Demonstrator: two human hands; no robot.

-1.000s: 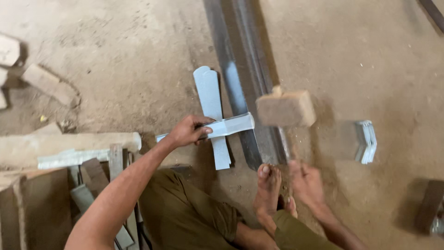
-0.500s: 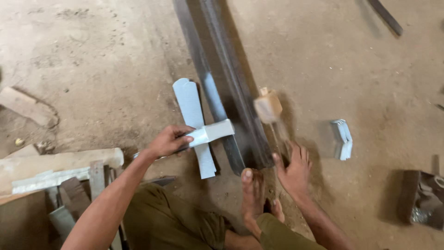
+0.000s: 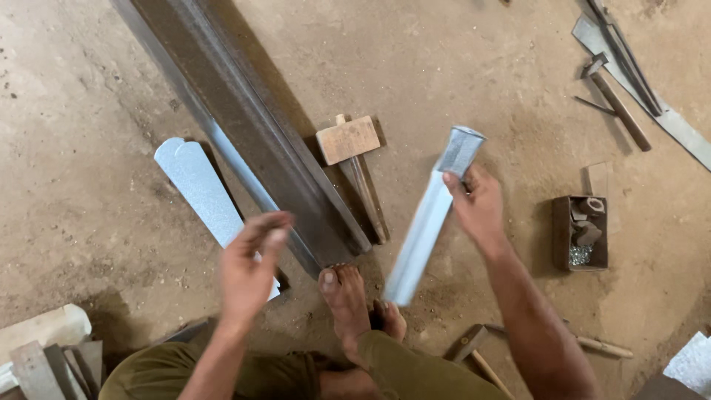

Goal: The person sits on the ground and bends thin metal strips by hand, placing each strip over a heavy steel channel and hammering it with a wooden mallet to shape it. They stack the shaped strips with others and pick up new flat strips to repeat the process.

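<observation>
My right hand (image 3: 478, 207) grips a long narrow strip of bright sheet metal (image 3: 429, 218) near its bent upper end and holds it slanted above the dirt floor. My left hand (image 3: 252, 267) hovers open and empty, fingers apart, above a flat sheet-metal piece with a rounded top (image 3: 198, 189). A wooden mallet (image 3: 354, 159) lies on the floor between the two hands, beside a long dark steel beam (image 3: 244, 126). My bare foot (image 3: 346, 300) rests at the beam's near end.
A small open box of bolts and bits (image 3: 580, 231) sits to the right. A hammer (image 3: 618, 100) and metal strips (image 3: 644, 81) lie at the top right. Another hammer (image 3: 474, 348) lies by my knee. Pale blocks and metal scraps (image 3: 44, 348) are stacked at the bottom left.
The mallet left my right hand and now lies on the floor. The metal strip passed from my left hand to my right, off the beam. My left hand is now open.
</observation>
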